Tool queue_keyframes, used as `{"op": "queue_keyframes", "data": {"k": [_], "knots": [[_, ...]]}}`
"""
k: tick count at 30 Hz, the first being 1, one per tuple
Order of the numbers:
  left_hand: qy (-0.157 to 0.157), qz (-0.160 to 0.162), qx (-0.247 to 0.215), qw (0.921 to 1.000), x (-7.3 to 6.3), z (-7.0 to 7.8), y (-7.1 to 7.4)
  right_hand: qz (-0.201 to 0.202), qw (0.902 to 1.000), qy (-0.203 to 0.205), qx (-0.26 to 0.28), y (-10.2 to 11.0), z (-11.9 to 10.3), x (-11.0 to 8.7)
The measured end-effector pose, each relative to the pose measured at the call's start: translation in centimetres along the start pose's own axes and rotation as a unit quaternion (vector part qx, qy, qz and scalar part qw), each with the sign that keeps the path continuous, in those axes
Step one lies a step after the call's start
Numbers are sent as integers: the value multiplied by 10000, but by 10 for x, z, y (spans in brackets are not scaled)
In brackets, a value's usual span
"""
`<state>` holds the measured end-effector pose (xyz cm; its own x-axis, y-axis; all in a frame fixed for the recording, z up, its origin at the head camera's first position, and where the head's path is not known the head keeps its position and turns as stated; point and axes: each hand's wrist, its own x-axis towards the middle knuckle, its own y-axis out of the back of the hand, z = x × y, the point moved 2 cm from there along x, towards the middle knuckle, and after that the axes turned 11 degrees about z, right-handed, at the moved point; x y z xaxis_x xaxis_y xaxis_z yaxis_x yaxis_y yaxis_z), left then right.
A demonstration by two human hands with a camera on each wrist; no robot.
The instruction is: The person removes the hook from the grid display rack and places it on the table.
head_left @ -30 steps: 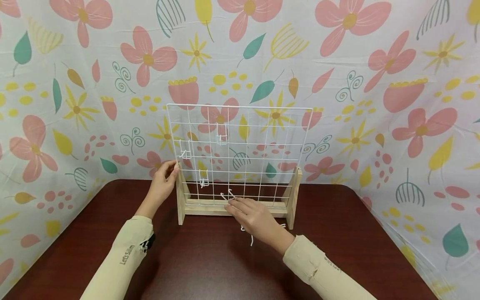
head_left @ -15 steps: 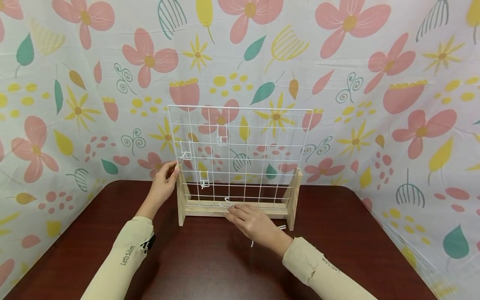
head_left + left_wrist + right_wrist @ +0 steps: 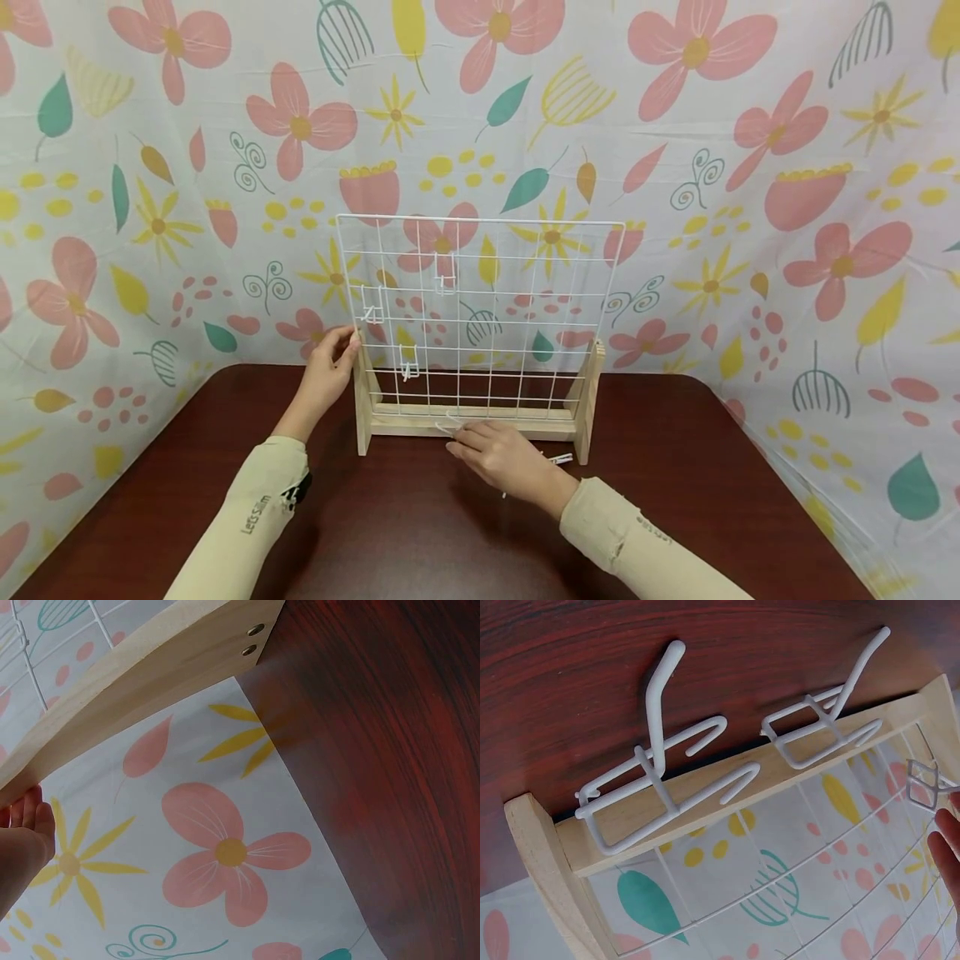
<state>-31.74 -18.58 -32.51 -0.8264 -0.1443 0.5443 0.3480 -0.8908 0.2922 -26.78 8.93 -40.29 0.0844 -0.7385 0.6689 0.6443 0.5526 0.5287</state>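
Observation:
My left hand (image 3: pixel 330 362) holds the top of the left side post (image 3: pixel 363 400) of a wooden stand, beside the white wire grid (image 3: pixel 491 321). In the left wrist view, fingers (image 3: pixel 28 814) lie against the post's edge. My right hand (image 3: pixel 504 460) pinches a white wire hook (image 3: pixel 447 427) low in front of the stand's crossbar; much of the hook is hidden by the fingers. Three similar hooks hang on the grid: one upper (image 3: pixel 446 275), one at left (image 3: pixel 372 306), one lower (image 3: pixel 408 364).
Two loose white hooks, one nearer (image 3: pixel 656 780) and one farther (image 3: pixel 817 724), lie on the dark red table (image 3: pixel 420 533) by the crossbar (image 3: pixel 705 802), partly behind my right hand in the head view. A flower-patterned curtain (image 3: pixel 480 125) surrounds the table.
My right hand has lowered slightly with the hook, whose prongs have dropped from in front of the grid to the crossbar. My left hand stays on the post.

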Motion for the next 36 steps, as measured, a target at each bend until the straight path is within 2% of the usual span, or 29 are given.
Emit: {"op": "queue_keyframes", "data": {"k": [5,14,22,30,36], "knots": [[-1,31,40,10000,-4,10,2,-227,9997,79,-44,-3,-3,2],[-12,25,83,10000,-5,9,2,-646,9971,380,-159,-9,-10,4],[19,-1,47,10000,-5,10,2,-1032,9933,463,-252,-13,-15,0],[103,-40,-52,9999,-4,11,1,-1162,9915,479,-351,-17,-18,-2],[41,-8,-8,10000,-3,11,1,-1304,9897,447,-388,-22,-20,-1]]}}
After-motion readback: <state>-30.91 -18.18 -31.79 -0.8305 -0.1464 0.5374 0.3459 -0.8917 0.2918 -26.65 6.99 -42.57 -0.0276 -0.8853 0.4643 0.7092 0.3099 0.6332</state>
